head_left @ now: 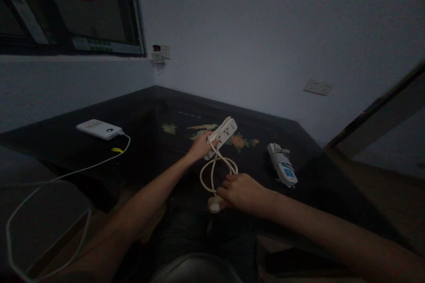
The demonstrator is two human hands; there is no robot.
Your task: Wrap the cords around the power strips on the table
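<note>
My left hand (201, 145) is closed around a white power strip (227, 131) and part of its cord, above the middle of the dark table. The strip is tilted, its far end pointing up and right. From it a pale cord (203, 172) hangs in loose loops toward me. My right hand (241, 191) is closed on the cord near the plug (214, 204), by the table's front edge. The fingertips partly hide where they grip it. Right of my hands lies a second power strip (282, 166) with blue sockets, its cord wound around it.
On the left of the dark, glossy table (139, 106) lies a white power bank (99, 128) with a white cable (89, 166) running off toward me. Wall sockets (318, 87) are on the wall behind. A yellow tag (117, 150) lies near the cable.
</note>
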